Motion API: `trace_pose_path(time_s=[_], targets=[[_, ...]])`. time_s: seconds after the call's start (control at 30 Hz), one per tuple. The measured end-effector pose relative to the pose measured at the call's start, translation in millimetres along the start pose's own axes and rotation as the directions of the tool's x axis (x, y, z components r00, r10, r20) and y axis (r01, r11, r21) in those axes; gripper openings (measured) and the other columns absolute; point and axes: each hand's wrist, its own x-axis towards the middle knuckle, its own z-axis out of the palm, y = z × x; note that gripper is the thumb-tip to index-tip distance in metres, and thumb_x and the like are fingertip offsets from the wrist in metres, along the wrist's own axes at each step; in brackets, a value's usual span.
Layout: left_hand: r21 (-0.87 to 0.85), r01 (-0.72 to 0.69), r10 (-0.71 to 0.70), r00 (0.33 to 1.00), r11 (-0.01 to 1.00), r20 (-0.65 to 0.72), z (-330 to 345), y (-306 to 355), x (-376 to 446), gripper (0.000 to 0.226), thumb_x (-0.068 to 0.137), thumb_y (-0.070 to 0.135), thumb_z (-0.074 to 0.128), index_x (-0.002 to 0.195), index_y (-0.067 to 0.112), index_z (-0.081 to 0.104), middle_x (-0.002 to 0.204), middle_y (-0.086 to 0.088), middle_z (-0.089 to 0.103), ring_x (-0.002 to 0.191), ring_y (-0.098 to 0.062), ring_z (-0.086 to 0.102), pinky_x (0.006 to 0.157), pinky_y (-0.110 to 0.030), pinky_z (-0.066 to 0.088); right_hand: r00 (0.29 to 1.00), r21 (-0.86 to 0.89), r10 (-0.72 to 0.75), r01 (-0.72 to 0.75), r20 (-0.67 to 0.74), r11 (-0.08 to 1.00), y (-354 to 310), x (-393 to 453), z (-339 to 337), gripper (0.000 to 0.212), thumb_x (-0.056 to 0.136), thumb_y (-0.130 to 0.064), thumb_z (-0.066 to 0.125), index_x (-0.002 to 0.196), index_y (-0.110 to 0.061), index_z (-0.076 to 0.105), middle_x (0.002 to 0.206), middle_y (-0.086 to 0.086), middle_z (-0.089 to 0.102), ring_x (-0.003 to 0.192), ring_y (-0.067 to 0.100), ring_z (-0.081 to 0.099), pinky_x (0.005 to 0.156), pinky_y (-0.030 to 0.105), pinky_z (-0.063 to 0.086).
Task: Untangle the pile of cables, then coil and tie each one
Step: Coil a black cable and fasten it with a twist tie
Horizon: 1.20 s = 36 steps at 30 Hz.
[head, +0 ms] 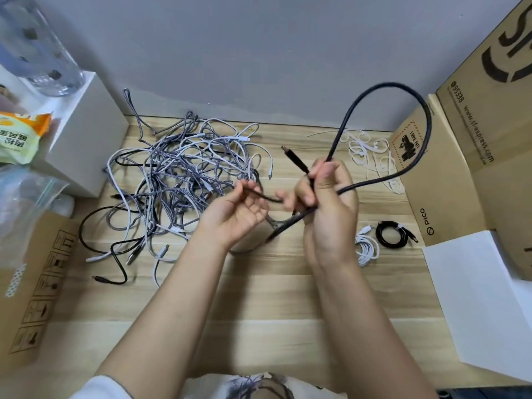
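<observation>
Spreading across a wooden table (pixel 259 298), tangled cables (pixel 178 174) meet a grey wall (pixel 259 53).

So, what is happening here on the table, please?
A person is sorting cables on a wooden table. The right hand grips a thick dark cable folded into one large loop, and the left hand pinches its loose tail. A tangled pile of grey, white and black cables waits on the left. Two finished coils, one white and one black, lie on the right, near loose white ties.
</observation>
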Motion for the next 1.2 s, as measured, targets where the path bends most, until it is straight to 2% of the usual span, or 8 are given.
trace_pose_path(time_s=[0.1, 0.2, 0.33, 0.5, 0.7, 1.0, 1.07, 1.2], targets=[[-0.103, 0.025, -0.035, 0.996, 0.994, -0.088, -22.9, 17.1, 21.9, 0.031, 0.099, 0.024, 0.035, 0.074, 0.014, 0.049, 0.053, 0.001, 0.058, 0.045, -0.012, 0.058, 0.058, -0.021, 0.052, 0.985, 0.118, 0.106, -0.123, 0.135, 0.985, -28.5, -6.9, -2.9, 0.023, 0.086, -0.034, 0.045, 0.074, -0.014, 0.041, 0.044, -0.011, 0.029, 0.033, 0.002, 0.022, 0.037, 0.012, 0.024], [-0.066, -0.013, 0.011, 1.0, 0.998, -0.022, -23.6, 20.7, 23.6, 0.029, 0.099, 0.028, 0.036, 0.076, 0.018, 0.05, 0.054, 0.004, 0.059, 0.045, -0.011, 0.058, 0.053, -0.02, 0.051, 0.971, -0.026, 0.202, -0.2, 0.128, 0.979, -39.9, -8.8, -4.1, 0.025, 0.087, -0.033, 0.052, 0.071, -0.015, 0.044, 0.044, -0.011, 0.027, 0.034, 0.0, 0.019, 0.037, 0.011, 0.013], [0.043, -0.036, 0.03, 0.99, 0.998, 0.14, -8.9, 7.6, 9.4, 0.033, 0.091, 0.027, 0.044, 0.069, 0.017, 0.067, 0.066, 0.004, 0.067, 0.059, -0.009, 0.065, 0.058, -0.02, 0.054, 0.993, -0.325, 0.118, -0.118, -0.02, 0.938, -10.0, 1.5, -10.8, 0.032, 0.081, -0.005, 0.068, 0.068, -0.019, 0.042, 0.053, -0.009, 0.039, 0.042, 0.001, 0.034, 0.042, 0.013, 0.031], [0.131, -0.096, 0.055, 0.955, 0.987, 0.292, -0.6, -14.9, -4.7, 0.028, 0.08, 0.028, 0.047, 0.083, 0.015, 0.072, 0.09, -0.003, 0.068, 0.079, -0.014, 0.065, 0.072, -0.025, 0.056, 0.993, -0.568, 0.097, -0.115, -0.061, 0.815, 41.6, 9.0, -20.4, 0.027, 0.062, -0.021, 0.069, 0.067, -0.023, 0.042, 0.066, -0.01, 0.056, 0.066, 0.008, 0.052, 0.071, 0.031, 0.043], [0.173, -0.064, 0.012, 0.958, 0.983, 0.287, -6.8, -15.6, -6.0, 0.03, 0.081, 0.032, 0.048, 0.104, 0.016, 0.06, 0.103, 0.0, 0.065, 0.091, -0.013, 0.061, 0.08, -0.024, 0.052, 0.996, -0.727, 0.004, -0.064, -0.083, 0.684, 53.5, 9.4, -18.3, 0.034, 0.077, -0.006, 0.071, 0.083, -0.031, 0.05, 0.086, -0.012, 0.064, 0.078, -0.001, 0.06, 0.078, 0.023, 0.047], [0.161, 0.0, -0.041, 0.967, 0.987, 0.251, -12.2, -11.9, 3.0, 0.051, 0.099, 0.022, 0.036, 0.061, 0.018, 0.07, 0.085, 0.0, 0.071, 0.072, -0.008, 0.066, 0.063, -0.019, 0.054, 0.996, -0.997, 0.054, 0.074, 0.072, -0.033, 37.9, 14.2, -11.3, 0.029, 0.089, -0.047, 0.055, 0.108, -0.029, 0.067, 0.108, -0.009, 0.049, 0.093, 0.019, 0.056, 0.065, 0.031, 0.036], [0.101, 0.074, -0.092, 0.978, 0.992, 0.188, -17.6, -3.7, 14.5, 0.043, 0.096, 0.019, 0.038, 0.061, 0.016, 0.063, 0.087, -0.002, 0.067, 0.068, -0.011, 0.065, 0.057, -0.019, 0.054, 0.992, -0.994, 0.069, 0.099, 0.102, 0.05, 35.6, 14.0, -8.7, 0.025, 0.087, -0.044, 0.057, 0.104, -0.03, 0.069, 0.105, -0.008, 0.06, 0.093, 0.02, 0.06, 0.067, 0.032, 0.042], [0.164, 0.135, -0.124, 0.989, 0.977, -0.076, -39.9, 19.2, 48.8, 0.026, 0.096, 0.021, 0.036, 0.08, 0.012, 0.054, 0.078, -0.003, 0.059, 0.066, -0.013, 0.061, 0.057, -0.023, 0.054, 0.983, -0.801, 0.106, 0.058, 0.15, 0.596, 12.7, 0.2, 7.0, 0.016, 0.074, -0.048, 0.055, 0.068, -0.039, 0.067, 0.056, -0.012, 0.059, 0.06, 0.011, 0.055, 0.063, 0.039, 0.047]])
